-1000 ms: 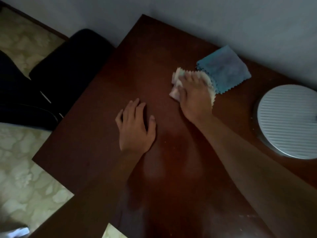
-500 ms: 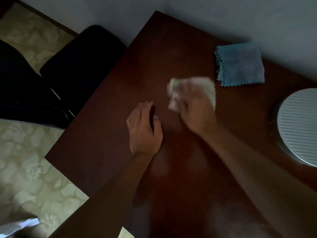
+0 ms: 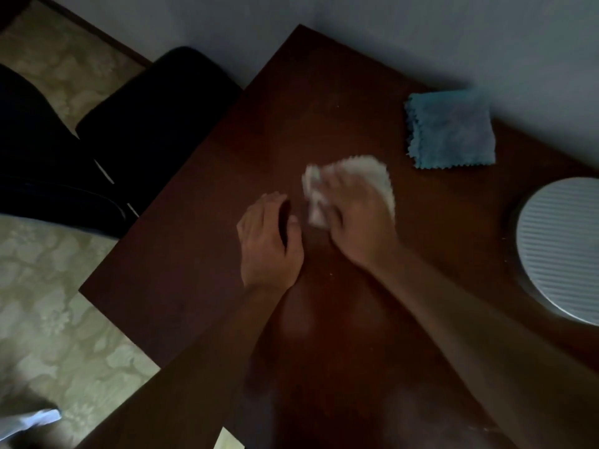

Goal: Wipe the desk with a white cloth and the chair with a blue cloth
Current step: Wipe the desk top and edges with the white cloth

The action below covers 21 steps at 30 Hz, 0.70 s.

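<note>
Your right hand [image 3: 356, 222] lies on the white cloth [image 3: 372, 178], near the middle of the dark wooden worktop [image 3: 201, 254]. The hand and cloth are blurred, so whether your fingers [image 3: 337, 186] are pressing flat or curled into the fabric cannot be told; the cloth shows bunched at the thumb side and spread with a zigzag edge on the far side of the hand. Your left hand [image 3: 269, 241] rests palm down on the bare wood just beside the right one, fingers relaxed and close together, holding nothing, thumb pointing toward the white cloth without clearly touching it.

The blue cloth [image 3: 450, 131] lies folded into a square with a pinked edge near the far edge of the worktop, next to the wall [image 3: 389, 34], apart from the white cloth and from both hands. At the right edge of the view a round white ribbed object [image 3: 560, 247] sits on the worktop, well apart from the cloths; what it is cannot be told.

To the left of the worktop stands the black chair [image 3: 155, 118], its seat tucked beside the worktop's corner. Below it is a pale patterned floor [image 3: 48, 319].
</note>
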Each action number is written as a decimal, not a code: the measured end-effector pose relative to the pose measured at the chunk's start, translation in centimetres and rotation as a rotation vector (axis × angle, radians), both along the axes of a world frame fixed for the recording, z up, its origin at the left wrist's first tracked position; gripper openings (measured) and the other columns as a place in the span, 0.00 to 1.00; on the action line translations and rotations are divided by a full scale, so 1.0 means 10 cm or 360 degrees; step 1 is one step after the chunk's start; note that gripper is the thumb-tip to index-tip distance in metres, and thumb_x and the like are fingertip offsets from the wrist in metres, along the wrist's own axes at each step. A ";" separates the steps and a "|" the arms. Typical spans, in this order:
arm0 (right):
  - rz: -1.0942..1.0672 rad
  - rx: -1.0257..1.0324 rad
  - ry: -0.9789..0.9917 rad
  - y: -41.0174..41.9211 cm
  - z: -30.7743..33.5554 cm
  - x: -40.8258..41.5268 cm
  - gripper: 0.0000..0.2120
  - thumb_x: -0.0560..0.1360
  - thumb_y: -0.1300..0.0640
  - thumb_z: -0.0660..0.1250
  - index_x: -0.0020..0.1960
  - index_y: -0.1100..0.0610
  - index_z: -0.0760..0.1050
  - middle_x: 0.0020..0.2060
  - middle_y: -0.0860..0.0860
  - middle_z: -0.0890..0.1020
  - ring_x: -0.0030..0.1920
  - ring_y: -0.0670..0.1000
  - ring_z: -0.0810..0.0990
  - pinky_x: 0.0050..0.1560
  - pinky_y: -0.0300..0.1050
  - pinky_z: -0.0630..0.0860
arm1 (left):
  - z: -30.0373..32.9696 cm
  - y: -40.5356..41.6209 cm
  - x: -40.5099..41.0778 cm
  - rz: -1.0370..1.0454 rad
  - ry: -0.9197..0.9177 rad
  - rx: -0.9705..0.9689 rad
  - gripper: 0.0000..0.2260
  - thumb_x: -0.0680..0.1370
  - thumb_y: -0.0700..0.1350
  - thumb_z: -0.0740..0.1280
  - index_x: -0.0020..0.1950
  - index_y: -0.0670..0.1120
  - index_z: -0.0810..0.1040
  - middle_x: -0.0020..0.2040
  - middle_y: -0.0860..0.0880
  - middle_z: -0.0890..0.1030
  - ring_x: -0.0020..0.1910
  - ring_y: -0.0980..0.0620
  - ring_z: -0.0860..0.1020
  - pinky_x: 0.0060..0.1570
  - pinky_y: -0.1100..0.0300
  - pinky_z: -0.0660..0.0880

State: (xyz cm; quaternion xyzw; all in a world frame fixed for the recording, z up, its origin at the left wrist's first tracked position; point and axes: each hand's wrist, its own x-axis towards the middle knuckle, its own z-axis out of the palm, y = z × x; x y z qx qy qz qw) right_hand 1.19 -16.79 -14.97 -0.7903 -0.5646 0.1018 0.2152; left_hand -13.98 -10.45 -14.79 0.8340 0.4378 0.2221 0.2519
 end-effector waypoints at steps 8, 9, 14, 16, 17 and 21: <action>0.0166 -0.0105 -0.0019 -0.42 0.04 -0.14 0.19 0.81 0.53 0.57 0.71 0.52 0.71 0.72 0.53 0.69 0.75 0.54 0.62 0.75 0.52 0.58 | 0.00 0.01 -0.03 -0.0028 -0.0005 -0.0015 0.16 0.73 0.42 0.67 0.60 0.43 0.81 0.65 0.46 0.78 0.70 0.45 0.71 0.72 0.50 0.61; 0.0109 -0.0129 -0.0062 -0.28 0.03 -0.02 0.19 0.82 0.53 0.57 0.72 0.53 0.69 0.74 0.53 0.67 0.76 0.55 0.60 0.75 0.53 0.57 | 0.01 0.01 -0.04 -0.0026 0.0007 -0.0046 0.16 0.73 0.41 0.68 0.60 0.43 0.81 0.66 0.46 0.78 0.71 0.46 0.70 0.72 0.53 0.59; -0.0099 -0.0121 -0.0071 -0.12 -0.02 -0.13 0.19 0.83 0.54 0.55 0.72 0.54 0.68 0.74 0.53 0.67 0.76 0.55 0.59 0.76 0.53 0.56 | 0.11 0.06 -0.23 -0.0153 0.0119 -0.0145 0.16 0.77 0.39 0.66 0.64 0.46 0.79 0.69 0.51 0.76 0.73 0.52 0.67 0.72 0.59 0.58; -0.0049 -0.0066 -0.0050 -0.35 -0.01 -0.47 0.19 0.82 0.54 0.56 0.71 0.55 0.70 0.73 0.54 0.69 0.75 0.55 0.62 0.75 0.55 0.59 | 0.13 0.01 -0.43 -0.0229 0.0182 -0.0080 0.16 0.77 0.38 0.65 0.65 0.45 0.79 0.68 0.49 0.76 0.72 0.50 0.68 0.71 0.59 0.59; -0.0024 -0.0049 -0.0035 -0.52 -0.01 -0.69 0.19 0.82 0.54 0.55 0.71 0.55 0.70 0.72 0.54 0.69 0.75 0.56 0.63 0.74 0.57 0.60 | 0.15 -0.04 -0.56 -0.0254 0.0205 -0.0045 0.16 0.78 0.38 0.65 0.65 0.45 0.79 0.68 0.49 0.76 0.72 0.49 0.68 0.71 0.61 0.58; 0.0141 -0.0013 0.0112 -1.42 -0.01 -1.65 0.19 0.82 0.54 0.54 0.71 0.53 0.71 0.73 0.50 0.67 0.75 0.51 0.62 0.74 0.55 0.61 | 0.11 -0.28 -1.04 -0.0366 0.0259 0.0053 0.17 0.77 0.35 0.66 0.66 0.41 0.78 0.69 0.44 0.76 0.73 0.45 0.69 0.72 0.52 0.63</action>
